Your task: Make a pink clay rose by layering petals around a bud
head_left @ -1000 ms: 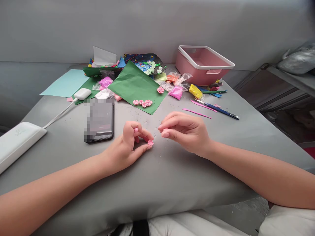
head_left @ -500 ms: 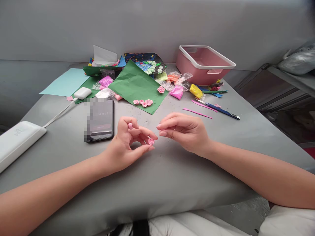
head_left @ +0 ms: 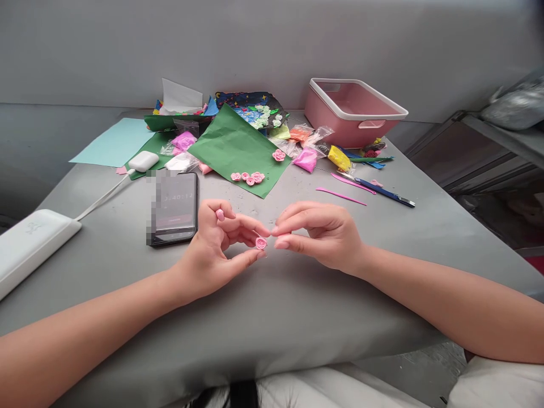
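My left hand (head_left: 225,241) holds a small pink clay rose (head_left: 260,243) between its thumb and fingertips. A lump of pink clay (head_left: 220,215) is tucked in the curled little finger of that same hand. Just right of the rose, my right hand (head_left: 318,233) has thumb and forefinger nearly together; whatever lies between them is too small to make out. Several finished pink roses (head_left: 255,178) rest on a green paper sheet (head_left: 232,141) beyond the hands, one of them (head_left: 279,155) apart from the others.
A phone (head_left: 175,207) lies behind my left hand, with a white power bank (head_left: 36,246) and cable farther left. Clay packets (head_left: 306,160), pink tools (head_left: 341,196), a blue-handled knife (head_left: 385,191) and a pink basket (head_left: 355,113) are toward the back right.
My right hand has dipped slightly, its fingertips closer to the rose. The left hand's curled little finger has shifted a little to the left with the pink lump.
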`<action>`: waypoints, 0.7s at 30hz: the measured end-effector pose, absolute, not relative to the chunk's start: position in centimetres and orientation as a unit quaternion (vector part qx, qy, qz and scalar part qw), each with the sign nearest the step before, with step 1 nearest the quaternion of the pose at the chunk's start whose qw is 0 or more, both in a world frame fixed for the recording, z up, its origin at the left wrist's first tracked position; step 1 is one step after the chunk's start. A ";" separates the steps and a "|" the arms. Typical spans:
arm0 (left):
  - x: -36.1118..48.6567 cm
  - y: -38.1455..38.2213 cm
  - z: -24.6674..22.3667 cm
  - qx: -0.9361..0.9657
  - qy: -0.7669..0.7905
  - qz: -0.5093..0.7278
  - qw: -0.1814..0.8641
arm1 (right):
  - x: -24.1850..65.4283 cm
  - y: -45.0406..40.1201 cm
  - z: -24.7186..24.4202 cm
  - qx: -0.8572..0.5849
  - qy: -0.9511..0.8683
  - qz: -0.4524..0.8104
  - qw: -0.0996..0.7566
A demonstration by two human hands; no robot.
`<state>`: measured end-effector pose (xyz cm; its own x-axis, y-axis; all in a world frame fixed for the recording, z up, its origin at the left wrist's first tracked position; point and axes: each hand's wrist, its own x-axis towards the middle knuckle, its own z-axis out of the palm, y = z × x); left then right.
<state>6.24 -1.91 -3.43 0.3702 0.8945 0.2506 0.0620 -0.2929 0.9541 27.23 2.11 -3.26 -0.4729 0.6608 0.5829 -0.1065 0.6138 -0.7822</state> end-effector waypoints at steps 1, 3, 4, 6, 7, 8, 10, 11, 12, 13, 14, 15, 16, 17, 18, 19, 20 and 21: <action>6.2 -1.9 -3.5 0.680 0.347 0.438 0.476 | 27.2 2.1 -3.3 -0.183 -0.758 0.396 0.484; 6.2 -1.8 -3.7 0.685 0.339 0.442 0.469 | 27.3 2.1 -3.2 -0.189 -0.756 0.398 0.483; 6.2 -1.8 -3.7 0.687 0.338 0.443 0.466 | 27.3 2.1 -3.2 -0.190 -0.757 0.404 0.477; 6.2 -1.8 -3.8 0.687 0.341 0.445 0.462 | 27.3 2.1 -3.2 -0.187 -0.760 0.416 0.463; 6.2 -1.8 -3.9 0.686 0.342 0.447 0.462 | 27.3 2.1 -3.2 -0.182 -0.763 0.417 0.459; 6.2 -1.8 -3.9 0.684 0.341 0.449 0.463 | 27.2 2.1 -3.2 -0.178 -0.766 0.413 0.460; 6.2 -1.8 -3.9 0.682 0.336 0.449 0.469 | 27.2 2.0 -3.2 -0.175 -0.768 0.398 0.469; 6.1 -1.8 -3.9 0.681 0.334 0.448 0.473 | 27.1 2.0 -3.1 -0.176 -0.769 0.392 0.472; 6.1 -1.8 -3.9 0.679 0.333 0.448 0.476 | 27.1 2.0 -3.2 -0.178 -0.770 0.389 0.473; 6.1 -1.8 -3.9 0.678 0.333 0.449 0.478 | 27.1 1.9 -3.2 -0.180 -0.772 0.388 0.470; 6.1 -1.8 -3.9 0.675 0.334 0.450 0.479 | 27.1 1.9 -3.2 -0.181 -0.774 0.389 0.465; 6.1 -1.8 -3.9 0.672 0.336 0.451 0.481 | 27.2 1.9 -3.2 -0.181 -0.777 0.390 0.459; 6.2 -1.8 -3.9 0.668 0.337 0.452 0.485 | 27.2 1.9 -3.2 -0.180 -0.780 0.389 0.457; 6.2 -1.8 -3.8 0.664 0.338 0.452 0.491 | 27.2 1.9 -3.3 -0.180 -0.780 0.384 0.460; 6.2 -1.8 -3.8 0.660 0.338 0.451 0.497 | 27.2 1.8 -3.3 -0.180 -0.779 0.379 0.466; 6.2 -1.8 -3.7 0.656 0.338 0.449 0.504 | 27.2 1.8 -3.3 -0.179 -0.777 0.373 0.474; 6.2 -1.8 -3.7 0.650 0.340 0.448 0.510 | 27.2 1.8 -3.2 -0.178 -0.774 0.369 0.482; 6.2 -1.8 -3.6 0.645 0.343 0.448 0.515 | 27.2 1.8 -3.2 -0.177 -0.772 0.366 0.489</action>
<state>6.18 -1.82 -3.62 0.3621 0.9046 0.2249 -0.0183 -0.2344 0.9720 27.23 1.80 -3.21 -0.4584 0.6312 0.6257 -0.0854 0.6695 -0.7379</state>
